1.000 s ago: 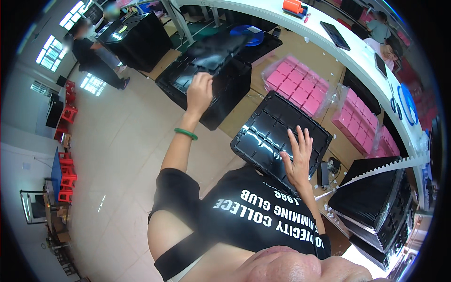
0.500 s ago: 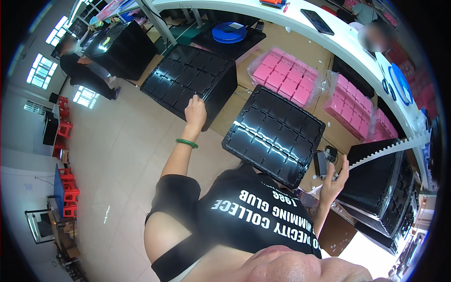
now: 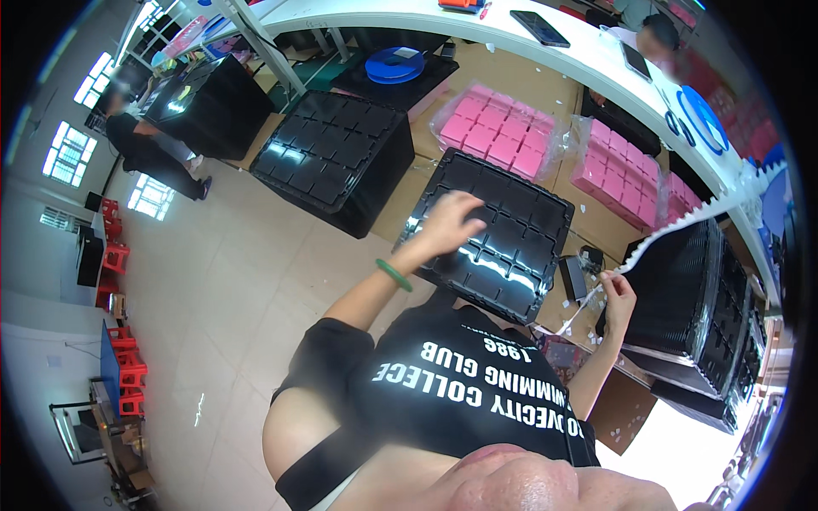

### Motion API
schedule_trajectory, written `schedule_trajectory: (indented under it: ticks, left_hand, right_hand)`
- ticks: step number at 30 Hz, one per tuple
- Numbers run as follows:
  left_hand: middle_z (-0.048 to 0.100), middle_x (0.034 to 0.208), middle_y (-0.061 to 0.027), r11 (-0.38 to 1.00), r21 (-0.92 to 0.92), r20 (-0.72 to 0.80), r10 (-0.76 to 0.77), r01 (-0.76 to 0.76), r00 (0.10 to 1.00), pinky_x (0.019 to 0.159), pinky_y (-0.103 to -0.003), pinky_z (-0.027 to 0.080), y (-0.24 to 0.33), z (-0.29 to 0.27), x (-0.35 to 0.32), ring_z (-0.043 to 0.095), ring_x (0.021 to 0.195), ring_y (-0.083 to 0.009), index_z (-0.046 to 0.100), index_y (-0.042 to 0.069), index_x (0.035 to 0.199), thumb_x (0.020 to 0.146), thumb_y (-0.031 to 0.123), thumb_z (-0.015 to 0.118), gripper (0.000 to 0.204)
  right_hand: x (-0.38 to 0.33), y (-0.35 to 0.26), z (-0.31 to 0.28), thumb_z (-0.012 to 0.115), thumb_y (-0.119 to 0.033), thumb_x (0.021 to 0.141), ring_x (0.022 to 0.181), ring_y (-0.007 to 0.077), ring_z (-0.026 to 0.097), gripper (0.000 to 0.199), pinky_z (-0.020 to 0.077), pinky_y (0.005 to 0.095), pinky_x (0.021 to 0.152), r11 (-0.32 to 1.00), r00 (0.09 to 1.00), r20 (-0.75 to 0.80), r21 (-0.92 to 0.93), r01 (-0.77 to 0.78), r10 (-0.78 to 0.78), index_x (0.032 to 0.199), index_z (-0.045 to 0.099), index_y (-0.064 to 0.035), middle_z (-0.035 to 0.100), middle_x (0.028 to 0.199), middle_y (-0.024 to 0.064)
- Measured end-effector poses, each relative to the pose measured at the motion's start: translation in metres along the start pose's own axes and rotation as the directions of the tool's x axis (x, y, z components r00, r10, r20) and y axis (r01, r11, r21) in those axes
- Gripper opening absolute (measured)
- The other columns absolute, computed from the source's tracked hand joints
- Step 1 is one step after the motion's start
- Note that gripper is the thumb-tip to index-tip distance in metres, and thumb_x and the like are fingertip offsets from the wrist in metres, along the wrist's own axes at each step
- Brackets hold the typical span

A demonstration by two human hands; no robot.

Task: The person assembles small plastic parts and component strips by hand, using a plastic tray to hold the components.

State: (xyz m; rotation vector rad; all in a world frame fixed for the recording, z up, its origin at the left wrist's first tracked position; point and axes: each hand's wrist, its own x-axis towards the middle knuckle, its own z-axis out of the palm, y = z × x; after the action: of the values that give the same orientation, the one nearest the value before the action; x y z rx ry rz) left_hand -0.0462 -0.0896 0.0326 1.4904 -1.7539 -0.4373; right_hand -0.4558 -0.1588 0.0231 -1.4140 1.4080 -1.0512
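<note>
My left hand (image 3: 452, 223), below a green bangle (image 3: 394, 275) on the wrist, is over the black plastic tray (image 3: 524, 213). Its fingers are apart and hold nothing; whether they touch the tray I cannot tell. The tray is divided into shallow compartments and lies directly before me. To its right, my right hand (image 3: 619, 294) pinches a white strip with a toothed edge (image 3: 660, 238). That strip curves up to the right, and a thin tail hangs below toward the tray's near corner.
Left of the tray stands a tall stack of black trays (image 3: 332, 153). Pink block packs (image 3: 498, 128) in clear plastic lie behind. More wrapped black trays (image 3: 682, 298) stand at right. Scissors (image 3: 679, 126) and a phone (image 3: 539, 28) lie on the white shelf (image 3: 596, 64). A co-worker (image 3: 149, 149) stands far left.
My left hand has left the tray stack and moved right over the single tray. My right hand has gone from spread fingers to pinching the white strip.
</note>
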Motion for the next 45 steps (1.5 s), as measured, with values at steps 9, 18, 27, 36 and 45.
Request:
schedule_trajectory:
  ticks: [9, 18, 27, 36, 45]
  left_hand:
    - [0.065, 0.096, -0.0064, 0.322, -0.835, 0.528, 0.241, 0.446, 0.815, 0.092, -0.031, 0.044, 0.134, 0.129, -0.046, 0.060, 0.097, -0.0151, 0.058, 0.000, 0.108, 0.096, 0.027, 0.058, 0.030]
    - [0.055, 0.068, 0.0024, 0.213, -0.715, 0.687, 0.039, 0.665, 0.726, 0.065, -0.022, 0.042, 0.130, 0.114, -0.116, 0.052, 0.061, -0.0068, 0.062, 0.005, 0.093, 0.100, 0.031, 0.051, 0.029]
    - [0.046, 0.056, 0.0031, 0.052, -0.699, 0.715, 0.084, 0.714, 0.694, 0.059, -0.024, 0.039, 0.129, 0.103, -0.143, 0.043, 0.053, -0.0057, 0.058, 0.004, 0.080, 0.100, 0.028, 0.050, 0.032]
    - [0.048, 0.057, 0.0026, 0.112, -0.660, 0.751, 0.067, 0.743, 0.657, 0.062, -0.024, 0.040, 0.117, 0.097, -0.146, 0.044, 0.054, -0.0064, 0.059, 0.005, 0.080, 0.100, 0.027, 0.051, 0.031]
    - [0.054, 0.064, 0.0034, 0.379, -0.699, 0.621, -0.099, 0.606, 0.778, 0.057, -0.017, 0.037, 0.115, 0.079, -0.133, 0.048, 0.057, -0.0026, 0.063, 0.004, 0.081, 0.098, 0.027, 0.056, 0.029]
  right_hand:
    - [-0.090, -0.075, 0.044, 0.075, -0.014, 0.083, 0.053, 0.0036, 0.051, 0.021, 0.0383, 0.0182, 0.048, 0.953, 0.990, 0.104, 0.298, 0.057, -0.092, 0.094, 0.067, 0.0020, 0.061, 0.068, -0.0004]
    - [-0.129, -0.003, 0.037, 0.062, -0.009, 0.086, 0.092, 0.0136, 0.060, 0.032, 0.0457, 0.0274, 0.083, 0.880, 0.760, 0.649, 0.343, -0.330, 0.032, 0.116, 0.064, 0.0022, 0.066, 0.109, 0.0079]
    - [-0.133, -0.017, 0.037, 0.073, -0.016, 0.081, 0.104, 0.0227, 0.058, 0.038, 0.0448, 0.0357, 0.094, 0.587, 0.790, 0.584, 0.711, -0.387, -0.186, 0.113, 0.061, 0.0016, 0.061, 0.110, 0.0110]
    - [-0.131, -0.021, 0.053, 0.067, -0.011, 0.086, 0.080, 0.0152, 0.052, 0.017, 0.0443, 0.0287, 0.072, 0.534, 0.685, 0.672, 0.703, -0.470, -0.281, 0.099, 0.062, -0.0006, 0.057, 0.090, 0.0072]
    - [-0.116, -0.011, 0.047, 0.064, -0.007, 0.087, 0.080, 0.0130, 0.059, 0.010, 0.0464, 0.0256, 0.073, 0.660, 0.887, 0.460, 0.656, -0.365, 0.034, 0.095, 0.061, -0.0008, 0.063, 0.091, 0.0074]
